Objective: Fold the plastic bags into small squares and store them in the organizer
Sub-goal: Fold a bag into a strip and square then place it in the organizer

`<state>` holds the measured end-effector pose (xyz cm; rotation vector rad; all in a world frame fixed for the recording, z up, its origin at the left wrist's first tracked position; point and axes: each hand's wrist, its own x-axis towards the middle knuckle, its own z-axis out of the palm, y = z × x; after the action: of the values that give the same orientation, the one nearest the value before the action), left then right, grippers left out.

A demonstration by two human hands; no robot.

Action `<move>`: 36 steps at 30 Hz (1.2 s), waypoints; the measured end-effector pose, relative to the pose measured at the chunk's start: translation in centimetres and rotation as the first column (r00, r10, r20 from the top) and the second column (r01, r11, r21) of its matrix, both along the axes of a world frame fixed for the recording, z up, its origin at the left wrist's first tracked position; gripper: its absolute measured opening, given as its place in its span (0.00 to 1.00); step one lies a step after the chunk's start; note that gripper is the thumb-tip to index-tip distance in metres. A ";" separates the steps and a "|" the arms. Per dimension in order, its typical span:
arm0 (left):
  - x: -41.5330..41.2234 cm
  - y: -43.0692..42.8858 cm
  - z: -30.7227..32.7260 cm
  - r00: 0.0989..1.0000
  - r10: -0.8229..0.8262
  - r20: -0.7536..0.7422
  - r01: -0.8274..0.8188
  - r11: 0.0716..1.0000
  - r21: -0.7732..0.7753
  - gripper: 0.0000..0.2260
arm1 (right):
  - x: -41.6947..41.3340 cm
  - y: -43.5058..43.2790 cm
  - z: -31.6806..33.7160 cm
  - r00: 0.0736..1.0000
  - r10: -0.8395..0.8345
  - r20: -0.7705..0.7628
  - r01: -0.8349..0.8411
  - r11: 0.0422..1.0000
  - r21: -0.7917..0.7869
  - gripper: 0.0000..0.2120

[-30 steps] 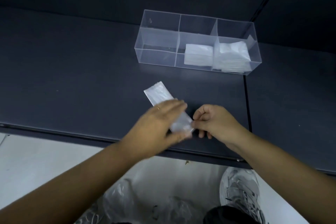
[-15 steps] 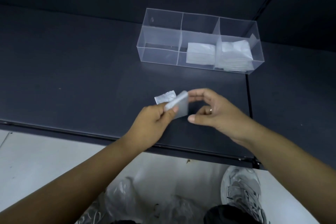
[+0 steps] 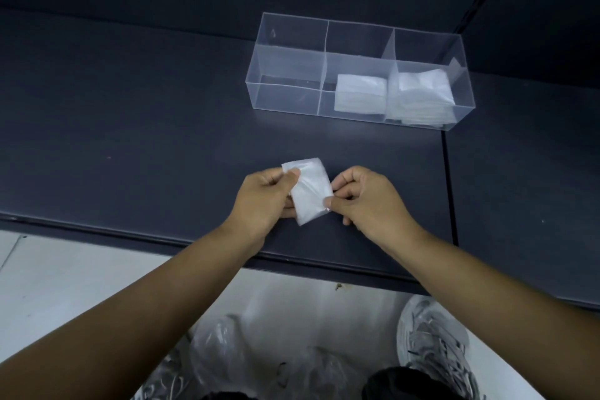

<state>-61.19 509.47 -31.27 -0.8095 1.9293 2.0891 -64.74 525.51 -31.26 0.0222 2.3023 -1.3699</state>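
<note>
Head view: folded bag (image 3: 310,191) is held just over the table (image 3: 130,127), near its front edge.
Left hand (image 3: 266,201): far-left corner is pinched, so the fold is kept shut.
Right hand (image 3: 367,201): near-right edge is pinched, fingers curled.
Organizer (image 3: 289,52): set far right within reach; folded squares (image 3: 360,94) are stacked in its middle and right compartments.

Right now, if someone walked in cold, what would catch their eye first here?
Near the front edge of the dark shelf, the left hand and right hand pinch a small folded plastic bag by opposite edges. Behind them to the right stands a clear organizer holding folded bags: a middle stack and a right stack. Loose plastic bags lie on the pale floor below.
</note>
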 end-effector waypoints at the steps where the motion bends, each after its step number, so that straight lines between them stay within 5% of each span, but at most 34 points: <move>1: 0.0 -0.2 0.0 0.998 0.065 0.004 -0.065 0.998 0.002 0.09 | -0.1 -0.1 0.0 1.000 0.004 0.002 -0.004 1.000 0.015 0.08; 4: -0.2 -1.3 0.0 0.978 0.205 -0.028 -0.205 0.978 -0.021 0.08 | -0.4 -0.3 -0.1 1.000 -0.001 0.011 0.001 0.999 0.039 0.08; 6: 0.0 -1.9 -0.3 0.971 0.182 -0.152 -0.218 0.937 -0.272 0.06 | -0.6 -0.4 -0.1 1.000 0.006 0.011 -0.006 0.998 0.057 0.08; 9: 1.1 -1.6 -0.6 0.889 -0.280 -0.361 -0.127 0.609 -0.783 0.07 | -0.9 -0.7 -0.1 0.999 0.029 0.017 -0.030 0.996 0.083 0.10; 12: 2.1 -0.2 -2.0 0.757 -0.642 -0.121 0.083 0.277 -0.957 0.21 | -1.2 -1.0 0.0 0.999 0.038 0.018 -0.040 0.995 0.095 0.10; 15: 2.8 -0.2 -3.1 0.764 -0.633 0.125 0.232 0.089 -0.969 0.30 | -0.6 -1.2 -0.1 0.996 0.056 -0.069 -0.045 0.988 0.147 0.10; 18: 3.0 -0.5 -3.7 0.776 -0.603 0.185 0.257 0.035 -0.966 0.32 | 0.8 -1.1 -1.1 0.920 0.214 -0.328 -0.069 0.912 0.404 0.16; 21: 2.9 -0.4 -3.9 0.772 -0.594 0.226 0.290 0.012 -0.957 0.33 | 1.4 -0.6 -1.9 0.862 0.270 -0.428 -0.008 0.853 0.522 0.20; 30: 2.8 -0.4 -3.6 0.816 -0.495 0.299 0.340 -0.008 -0.940 0.40 | 1.4 -0.2 -1.7 0.880 0.181 -0.440 0.054 0.881 0.470 0.08; 36: 2.8 -0.4 -3.1 0.837 -0.454 0.304 0.376 0.075 -0.924 0.46 | 1.4 -2.2 -0.9 0.941 0.208 -0.267 -0.064 0.884 0.463 0.08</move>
<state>-58.34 509.09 -34.34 -0.1508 2.9677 0.2883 -63.31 523.32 -32.14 -0.2243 2.7794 -0.7855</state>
